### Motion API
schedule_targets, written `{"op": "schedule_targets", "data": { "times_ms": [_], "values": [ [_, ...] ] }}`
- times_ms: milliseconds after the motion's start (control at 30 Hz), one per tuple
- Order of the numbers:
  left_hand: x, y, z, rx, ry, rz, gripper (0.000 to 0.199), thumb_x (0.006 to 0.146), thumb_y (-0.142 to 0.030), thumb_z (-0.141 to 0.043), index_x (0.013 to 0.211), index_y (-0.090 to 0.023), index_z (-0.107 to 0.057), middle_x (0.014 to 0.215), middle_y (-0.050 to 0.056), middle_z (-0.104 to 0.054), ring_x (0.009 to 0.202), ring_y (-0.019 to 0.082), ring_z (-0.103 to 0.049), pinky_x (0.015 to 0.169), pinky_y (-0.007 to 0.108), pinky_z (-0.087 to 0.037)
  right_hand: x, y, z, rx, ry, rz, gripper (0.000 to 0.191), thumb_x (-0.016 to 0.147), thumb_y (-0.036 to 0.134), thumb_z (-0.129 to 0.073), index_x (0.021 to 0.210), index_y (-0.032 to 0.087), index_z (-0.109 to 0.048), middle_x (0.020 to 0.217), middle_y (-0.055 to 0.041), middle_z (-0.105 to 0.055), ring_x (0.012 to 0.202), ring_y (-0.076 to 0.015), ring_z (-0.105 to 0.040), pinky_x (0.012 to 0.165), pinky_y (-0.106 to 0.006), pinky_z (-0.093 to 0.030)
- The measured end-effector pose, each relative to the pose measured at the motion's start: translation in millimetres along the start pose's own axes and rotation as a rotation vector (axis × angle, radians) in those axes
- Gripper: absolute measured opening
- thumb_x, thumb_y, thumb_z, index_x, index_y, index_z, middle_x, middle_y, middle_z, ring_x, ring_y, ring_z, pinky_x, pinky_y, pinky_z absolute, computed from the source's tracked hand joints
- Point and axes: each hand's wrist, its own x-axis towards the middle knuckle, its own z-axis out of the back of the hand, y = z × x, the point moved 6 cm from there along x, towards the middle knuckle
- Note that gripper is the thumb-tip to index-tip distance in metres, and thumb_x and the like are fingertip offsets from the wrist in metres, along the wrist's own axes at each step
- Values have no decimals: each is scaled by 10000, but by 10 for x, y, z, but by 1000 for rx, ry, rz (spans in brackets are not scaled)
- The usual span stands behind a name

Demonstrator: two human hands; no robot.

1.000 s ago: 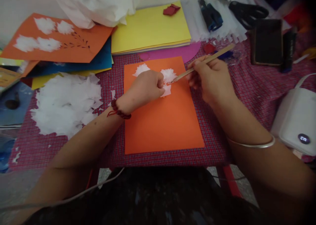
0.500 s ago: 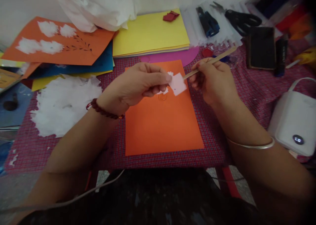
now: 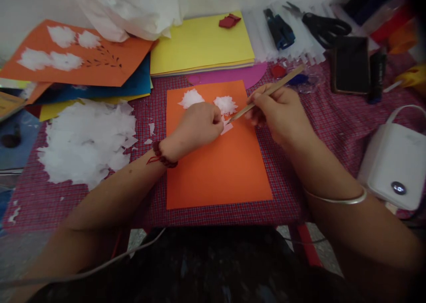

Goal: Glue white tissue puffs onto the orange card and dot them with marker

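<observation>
My left hand [image 3: 203,123] is closed in a pinch on a small pinkish-white paper piece [image 3: 226,128], low over the orange sheet [image 3: 216,174]. In my right hand [image 3: 276,112] is a thin flat wooden stick [image 3: 282,81], slanting down to the left. Its lower tip meets the paper piece at my left fingertips. Behind my hands, two fluffy white paper tufts, a left tuft [image 3: 191,98] and a right tuft [image 3: 225,104], sit on the upper part of the orange sheet.
A heap of white paper pieces [image 3: 86,143] lies at left. Behind are a decorated orange sheet [image 3: 109,65], yellow sheets [image 3: 203,41] and white crumpled paper [image 3: 129,10]. Scissors [image 3: 324,28], a stapler-like blue tool [image 3: 279,30], a phone [image 3: 350,65] and a white device [image 3: 396,161] are at right.
My left hand has moved down with the paper piece, uncovering the white tufts on the sheet. The stick's tip has dropped down and left along with it.
</observation>
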Motion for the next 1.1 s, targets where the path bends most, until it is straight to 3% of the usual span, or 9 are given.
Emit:
{"op": "schedule_targets", "data": {
  "times_ms": [233,333,433,533,667,833,1100],
  "values": [
    [-6,-34,32,-57,28,19,218,800,-181,-575,585,-173,-538,548,-4,-504,540,123,-452,572,312,-314,-4,-27,-70,-50,45,-5,302,921,47,-524,671,212,-563,530,22,-628,397,-104,-504,407,-249,-347],
    [-9,-13,183,-168,-57,28,133,878,-269,-602,819,-161,-650,647,3,-586,606,139,-511,605,306,-363,1,-50,-88,-59,63,15,284,929,98,-555,673,218,-575,545,20,-637,403,-102,-501,420,-251,-383],
    [-2,89,305,-216,-134,52,210,898,-212,-586,1074,-118,-650,784,34,-658,666,142,-556,625,296,-385,5,-75,-93,-30,82,36,242,920,164,-609,689,228,-576,563,19,-653,409,-102,-512,415,-245,-395],
    [34,208,271,-177,-66,53,261,863,-102,-552,1099,-102,-664,809,42,-691,689,145,-585,647,287,-403,13,-100,-87,3,99,38,203,901,245,-665,718,230,-578,577,21,-665,400,-98,-511,389,-233,-368],
    [70,296,182,-99,29,48,325,860,-86,-533,1147,-112,-684,876,55,-727,770,178,-633,685,289,-435,26,-137,-92,3,128,10,244,868,368,-722,723,228,-584,586,18,-670,404,-97,-521,352,-216,-310],
    [55,275,187,-57,36,38,372,871,-89,-488,1190,-116,-678,1007,75,-747,860,190,-634,753,277,-452,27,-142,-123,26,154,-14,204,884,301,-682,726,213,-588,578,22,-658,399,-82,-511,357,-200,-300],
    [23,256,166,28,57,32,354,891,-130,-478,1186,-133,-673,1078,95,-742,938,222,-669,832,322,-495,31,-108,74,40,-72,-51,218,911,307,-615,716,224,-562,530,30,-602,374,-76,-482,330,-197,-271]
  ]
}}
